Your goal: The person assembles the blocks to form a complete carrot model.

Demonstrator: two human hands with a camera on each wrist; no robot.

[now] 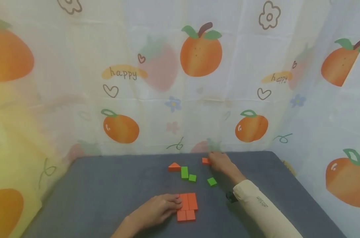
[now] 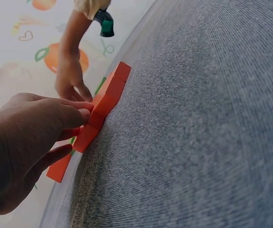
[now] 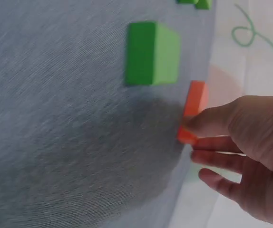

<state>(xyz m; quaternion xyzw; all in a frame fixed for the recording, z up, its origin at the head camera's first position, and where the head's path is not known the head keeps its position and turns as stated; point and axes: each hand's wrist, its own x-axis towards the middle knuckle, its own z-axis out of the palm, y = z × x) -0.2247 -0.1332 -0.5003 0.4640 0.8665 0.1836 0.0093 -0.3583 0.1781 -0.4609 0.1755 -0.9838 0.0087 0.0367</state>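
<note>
closest to the head camera, at the bottom edge, are the bare left forearm (image 1: 124, 228) and the cream sleeve (image 1: 266, 208) of the right arm, with a small dark device (image 1: 231, 197) beside its cuff. the left hand (image 1: 157, 209) has its fingertips at the left side of a flat orange cluster (image 1: 192, 201), two longer blocks above two shorter ones, on the grey cloth (image 1: 108, 191). farther off, near the back edge, the right hand (image 1: 222, 162) is at a small orange block (image 1: 206, 161). nearer than that block is a lone green block (image 1: 212, 182); to the left are a green square (image 1: 192, 178), a green rectangle (image 1: 184, 172) and an orange triangle (image 1: 174, 168). a pale sheet (image 1: 156, 19) printed with fruit hangs behind.

from the left wrist, thumb and forefinger come close together at the cluster's side, the other fingers apart from them; whether they pinch a block i cannot tell. the right hand shows beyond.

from the right wrist, thumb and forefinger are clamped on the small orange block, the other fingers spread clear of it. whether it touches the cloth i cannot tell.
</note>
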